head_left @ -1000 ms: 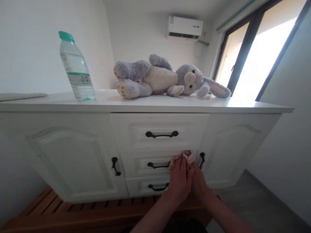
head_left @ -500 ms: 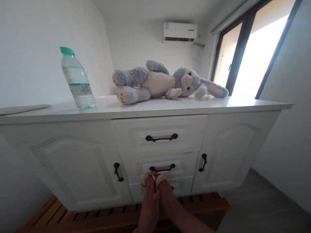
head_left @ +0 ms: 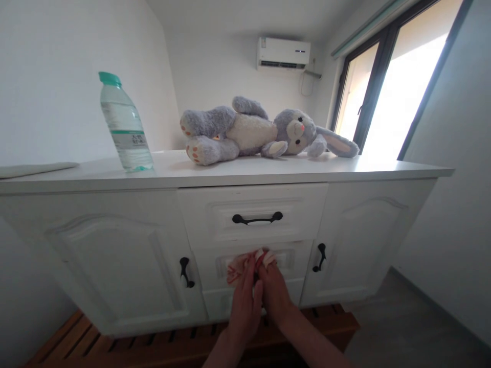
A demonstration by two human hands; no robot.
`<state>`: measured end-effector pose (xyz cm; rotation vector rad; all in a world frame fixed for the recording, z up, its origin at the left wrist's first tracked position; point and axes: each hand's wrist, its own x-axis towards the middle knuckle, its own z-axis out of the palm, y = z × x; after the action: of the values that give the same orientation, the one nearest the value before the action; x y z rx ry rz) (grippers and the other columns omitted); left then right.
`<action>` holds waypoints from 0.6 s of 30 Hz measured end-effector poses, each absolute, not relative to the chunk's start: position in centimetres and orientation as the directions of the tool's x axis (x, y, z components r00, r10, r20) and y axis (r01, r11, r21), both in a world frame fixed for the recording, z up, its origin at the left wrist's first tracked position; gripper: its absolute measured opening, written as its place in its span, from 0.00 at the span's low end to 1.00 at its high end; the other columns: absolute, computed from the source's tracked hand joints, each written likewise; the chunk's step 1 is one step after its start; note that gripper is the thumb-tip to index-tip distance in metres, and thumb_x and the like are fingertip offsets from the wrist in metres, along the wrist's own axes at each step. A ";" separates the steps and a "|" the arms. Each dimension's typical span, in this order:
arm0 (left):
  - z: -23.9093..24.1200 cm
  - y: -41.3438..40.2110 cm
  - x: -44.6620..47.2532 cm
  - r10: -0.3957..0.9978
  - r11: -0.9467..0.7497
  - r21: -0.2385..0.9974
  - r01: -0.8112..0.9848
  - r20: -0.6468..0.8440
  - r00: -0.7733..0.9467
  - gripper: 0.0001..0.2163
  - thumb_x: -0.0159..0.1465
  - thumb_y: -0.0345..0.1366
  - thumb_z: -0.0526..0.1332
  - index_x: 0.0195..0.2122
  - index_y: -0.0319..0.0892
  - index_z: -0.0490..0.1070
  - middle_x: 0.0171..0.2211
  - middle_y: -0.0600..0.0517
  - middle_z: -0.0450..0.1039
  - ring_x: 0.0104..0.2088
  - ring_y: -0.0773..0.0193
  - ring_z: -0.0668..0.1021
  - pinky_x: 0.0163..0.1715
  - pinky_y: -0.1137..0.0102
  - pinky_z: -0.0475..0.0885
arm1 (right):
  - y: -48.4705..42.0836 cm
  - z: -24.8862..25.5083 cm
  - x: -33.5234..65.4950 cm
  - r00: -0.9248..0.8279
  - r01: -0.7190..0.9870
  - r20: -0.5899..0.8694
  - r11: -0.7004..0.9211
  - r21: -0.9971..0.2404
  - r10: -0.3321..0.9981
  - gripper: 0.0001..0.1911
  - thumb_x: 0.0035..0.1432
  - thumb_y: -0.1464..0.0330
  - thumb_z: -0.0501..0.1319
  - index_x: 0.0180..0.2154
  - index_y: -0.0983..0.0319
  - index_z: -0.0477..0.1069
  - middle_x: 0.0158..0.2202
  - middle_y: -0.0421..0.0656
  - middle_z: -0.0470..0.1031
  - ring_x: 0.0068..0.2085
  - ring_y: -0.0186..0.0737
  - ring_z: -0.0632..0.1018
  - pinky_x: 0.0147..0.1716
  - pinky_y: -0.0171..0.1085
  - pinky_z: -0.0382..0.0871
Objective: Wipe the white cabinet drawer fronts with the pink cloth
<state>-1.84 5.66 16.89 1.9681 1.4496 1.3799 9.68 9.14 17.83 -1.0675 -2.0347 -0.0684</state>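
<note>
My left hand (head_left: 244, 302) and my right hand (head_left: 274, 295) are pressed close together in front of the white cabinet's (head_left: 115, 245) middle drawer (head_left: 295, 258). Between their fingertips they pinch a small pink and white cloth (head_left: 238, 265), which covers the middle drawer's handle. The top drawer (head_left: 253, 212) with its black handle (head_left: 257, 219) is shut just above. A grey plush rabbit (head_left: 249, 130) lies on its side on the cabinet top. A water bottle (head_left: 124, 124) with a green cap stands to its left.
Black handles mark the left door (head_left: 185, 272) and right door (head_left: 319, 256). A wooden slatted base (head_left: 115, 337) lies under the cabinet. A flat pale item (head_left: 34, 168) rests at the far left of the top. A window (head_left: 399, 82) is at right and an air conditioner (head_left: 284, 52) hangs on the back wall.
Both hands with the cloth dropped and shifted left from the right end of the middle drawer, then rose again to the drawer's centre, now covering its handle. The view shifted slightly.
</note>
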 end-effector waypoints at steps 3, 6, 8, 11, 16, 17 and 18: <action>17.0 4.2 0.5 0.860 -0.502 0.759 0.415 0.490 0.145 0.27 0.70 0.39 0.49 0.70 0.49 0.50 0.72 0.48 0.53 0.72 0.57 0.57 0.71 0.52 0.55 | 7.8 17.6 13.3 -0.239 0.761 0.668 0.563 -0.321 0.704 0.33 0.66 0.72 0.54 0.70 0.62 0.50 0.62 0.59 0.67 0.62 0.55 0.70 0.58 0.54 0.70; 15.5 2.7 1.8 0.889 -0.452 0.840 0.301 0.450 0.078 0.27 0.70 0.42 0.49 0.70 0.46 0.51 0.73 0.46 0.51 0.72 0.56 0.56 0.71 0.52 0.54 | 7.3 17.8 14.4 -0.299 0.785 0.523 0.518 -0.340 0.798 0.37 0.64 0.70 0.56 0.71 0.61 0.46 0.60 0.61 0.69 0.58 0.55 0.75 0.52 0.50 0.74; 13.9 2.2 1.9 0.936 -0.338 0.916 0.218 0.350 -0.020 0.27 0.70 0.44 0.48 0.68 0.43 0.56 0.72 0.43 0.55 0.71 0.54 0.59 0.70 0.53 0.56 | 7.5 18.6 13.8 -0.372 0.783 0.386 0.508 -0.358 0.844 0.35 0.63 0.71 0.56 0.69 0.61 0.51 0.56 0.60 0.73 0.50 0.52 0.80 0.46 0.45 0.76; 12.1 2.0 1.6 0.964 -0.182 0.975 0.124 0.202 -0.174 0.27 0.69 0.48 0.48 0.65 0.40 0.61 0.68 0.39 0.63 0.68 0.52 0.66 0.68 0.54 0.61 | 8.4 20.5 12.1 -0.473 0.759 0.282 0.549 -0.351 0.835 0.28 0.62 0.71 0.57 0.63 0.64 0.62 0.54 0.58 0.75 0.47 0.49 0.81 0.44 0.42 0.75; 12.7 2.3 2.0 0.919 -0.184 0.967 0.174 0.232 -0.317 0.26 0.68 0.49 0.49 0.61 0.37 0.65 0.67 0.35 0.62 0.68 0.50 0.65 0.68 0.51 0.60 | 9.8 22.7 10.8 -0.595 0.724 0.209 0.631 -0.279 0.776 0.16 0.61 0.73 0.55 0.50 0.63 0.71 0.45 0.51 0.80 0.40 0.45 0.82 0.38 0.39 0.74; 13.2 2.3 2.2 0.926 -0.193 0.965 0.180 0.240 -0.291 0.26 0.69 0.49 0.49 0.61 0.37 0.65 0.67 0.35 0.62 0.68 0.50 0.65 0.68 0.50 0.60 | 10.0 22.7 10.8 -0.577 0.746 0.221 0.617 -0.250 0.786 0.15 0.61 0.74 0.54 0.48 0.63 0.72 0.44 0.51 0.80 0.37 0.44 0.81 0.36 0.38 0.74; 13.5 2.2 2.3 0.937 -0.202 0.963 0.177 0.243 -0.252 0.26 0.69 0.48 0.49 0.62 0.38 0.65 0.68 0.35 0.62 0.68 0.50 0.65 0.68 0.51 0.60 | 10.1 22.6 10.8 -0.548 0.774 0.239 0.594 -0.219 0.802 0.15 0.61 0.76 0.52 0.45 0.64 0.73 0.42 0.52 0.80 0.35 0.44 0.81 0.33 0.38 0.74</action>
<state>2.26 2.21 13.54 1.3508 1.4124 1.5140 10.80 10.11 22.63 -1.2821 -2.5125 0.1254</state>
